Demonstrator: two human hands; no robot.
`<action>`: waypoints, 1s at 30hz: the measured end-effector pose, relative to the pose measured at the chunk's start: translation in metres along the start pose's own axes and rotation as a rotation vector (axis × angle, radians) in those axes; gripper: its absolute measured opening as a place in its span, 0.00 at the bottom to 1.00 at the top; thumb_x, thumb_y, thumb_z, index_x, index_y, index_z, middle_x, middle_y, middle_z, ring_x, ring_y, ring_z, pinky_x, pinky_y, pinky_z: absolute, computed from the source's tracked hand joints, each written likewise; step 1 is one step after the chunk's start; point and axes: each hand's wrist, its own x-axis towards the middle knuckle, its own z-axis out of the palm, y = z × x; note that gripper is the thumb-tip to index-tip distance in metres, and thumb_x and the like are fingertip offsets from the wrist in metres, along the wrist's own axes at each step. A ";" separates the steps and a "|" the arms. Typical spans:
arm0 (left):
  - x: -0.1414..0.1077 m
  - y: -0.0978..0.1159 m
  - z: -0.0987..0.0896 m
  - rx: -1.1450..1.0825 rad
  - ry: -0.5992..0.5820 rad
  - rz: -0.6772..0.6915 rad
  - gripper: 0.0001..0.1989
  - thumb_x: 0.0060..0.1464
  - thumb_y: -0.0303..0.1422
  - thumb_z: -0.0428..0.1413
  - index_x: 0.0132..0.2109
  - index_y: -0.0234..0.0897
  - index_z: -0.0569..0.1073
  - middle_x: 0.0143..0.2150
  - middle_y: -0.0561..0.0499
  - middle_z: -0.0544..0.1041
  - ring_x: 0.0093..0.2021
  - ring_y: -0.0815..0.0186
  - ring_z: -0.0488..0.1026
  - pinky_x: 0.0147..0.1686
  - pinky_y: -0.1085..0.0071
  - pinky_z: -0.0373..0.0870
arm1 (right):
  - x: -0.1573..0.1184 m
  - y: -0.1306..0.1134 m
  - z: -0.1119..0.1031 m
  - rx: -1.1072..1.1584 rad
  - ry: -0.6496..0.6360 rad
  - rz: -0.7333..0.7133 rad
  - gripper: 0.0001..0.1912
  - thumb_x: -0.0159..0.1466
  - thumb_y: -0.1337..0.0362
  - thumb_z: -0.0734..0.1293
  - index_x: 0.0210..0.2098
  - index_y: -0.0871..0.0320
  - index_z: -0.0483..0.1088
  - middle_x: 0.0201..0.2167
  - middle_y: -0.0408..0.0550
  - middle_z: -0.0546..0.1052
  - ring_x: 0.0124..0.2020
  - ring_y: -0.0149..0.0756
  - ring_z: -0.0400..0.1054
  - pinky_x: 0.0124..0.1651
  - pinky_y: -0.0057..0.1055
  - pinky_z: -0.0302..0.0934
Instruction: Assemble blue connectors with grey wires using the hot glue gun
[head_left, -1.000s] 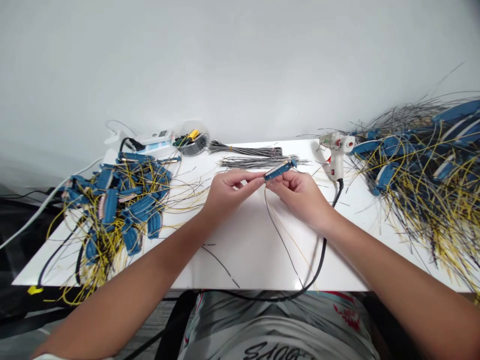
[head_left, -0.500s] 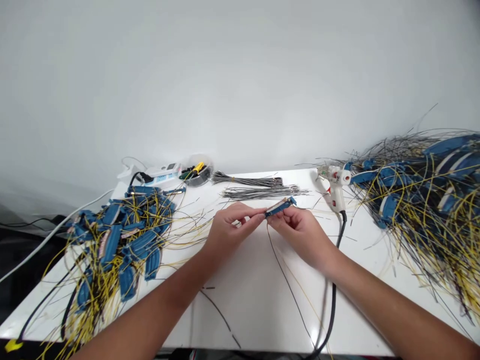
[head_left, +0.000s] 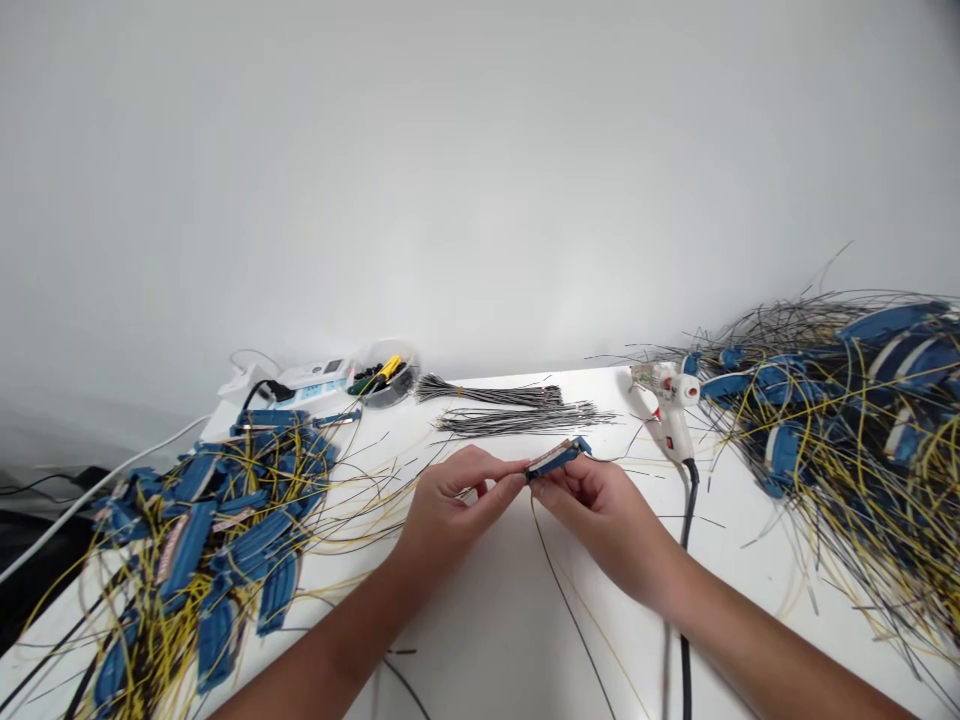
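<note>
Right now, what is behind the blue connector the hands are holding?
Behind the blue connector, two grey wire bundles lie on the white table; the left hand and right hand hide what is below it.

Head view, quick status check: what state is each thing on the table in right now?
Left hand: pinching one end of the blue connector.
Right hand: gripping the connector's other end.
Blue connector: held above the table, thin black and yellow wires trailing down.
Hot glue gun: lying on the table, black cord attached.
Gray wire bundles: two, lying straight side by side.
Power strip: black plug inserted.
</note>
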 end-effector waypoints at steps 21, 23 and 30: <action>-0.001 -0.002 0.002 0.020 0.002 -0.038 0.08 0.60 0.36 0.67 0.46 0.48 0.89 0.35 0.48 0.85 0.34 0.65 0.76 0.29 0.72 0.72 | 0.002 0.005 -0.005 -0.015 -0.034 0.037 0.27 0.67 0.40 0.71 0.28 0.54 0.62 0.23 0.37 0.54 0.25 0.30 0.45 0.27 0.33 0.38; -0.001 -0.002 0.002 0.025 0.002 -0.038 0.08 0.60 0.36 0.67 0.46 0.48 0.89 0.35 0.48 0.85 0.33 0.65 0.76 0.29 0.72 0.72 | 0.002 0.005 -0.005 -0.005 -0.040 0.033 0.26 0.67 0.41 0.71 0.29 0.54 0.62 0.23 0.37 0.54 0.25 0.29 0.45 0.28 0.33 0.37; 0.001 -0.002 0.002 0.043 0.004 -0.023 0.08 0.60 0.37 0.67 0.46 0.47 0.89 0.35 0.48 0.86 0.33 0.66 0.76 0.30 0.73 0.72 | 0.003 0.004 -0.007 -0.023 -0.039 0.023 0.29 0.66 0.41 0.72 0.27 0.54 0.56 0.23 0.36 0.53 0.25 0.29 0.44 0.28 0.34 0.37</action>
